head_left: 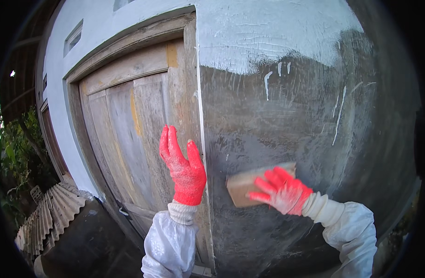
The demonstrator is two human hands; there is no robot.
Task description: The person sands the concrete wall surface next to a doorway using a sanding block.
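Observation:
My right hand (286, 192), in a red-coated glove, presses a folded tan sheet (240, 187) flat against the dark grey wall (268, 125). The sheet looks like sandpaper, and spread fingers cover its right part. To the left, my left hand (184, 169) wears the same kind of glove and is raised with its fingers apart, holding nothing. It overlaps the right side of the wooden door frame (190, 88); whether it touches the wood I cannot tell. White sleeves cover both my forearms.
A weathered panelled wooden door (122, 125) fills the frame. White paint (272, 28) covers the wall's upper part, with drips running onto the grey. Corrugated roofing sheets (53, 215) lie at lower left, near green plants (20, 153). A small handle (123, 211) sits low on the door.

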